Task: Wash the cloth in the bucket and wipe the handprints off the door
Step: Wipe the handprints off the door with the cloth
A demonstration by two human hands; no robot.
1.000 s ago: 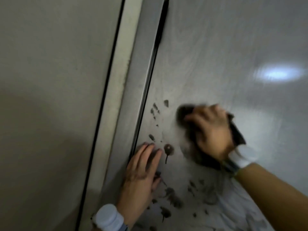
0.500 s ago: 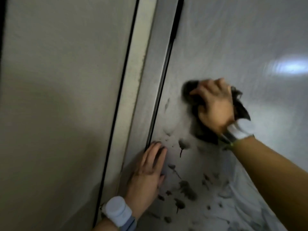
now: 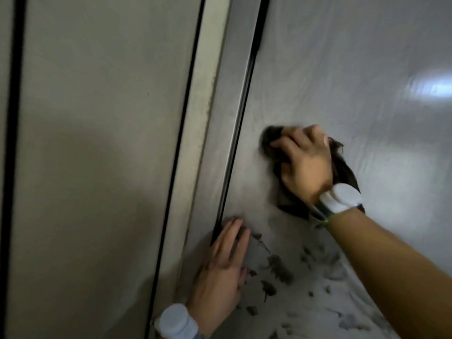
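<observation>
We're partway through the wiping, by the look of it. Our right hand (image 3: 304, 162) has its fingers curled over the dark cloth (image 3: 342, 167), pressing it against the door (image 3: 342, 69). The patch around the cloth looks clean. Lower down there's a whole scatter of dark smudges (image 3: 278, 267) left to do. Our left hand (image 3: 221, 270) lies flat with straight fingers on the door near the frame (image 3: 195, 143), gripping nothing. The bucket isn't in view.
</observation>
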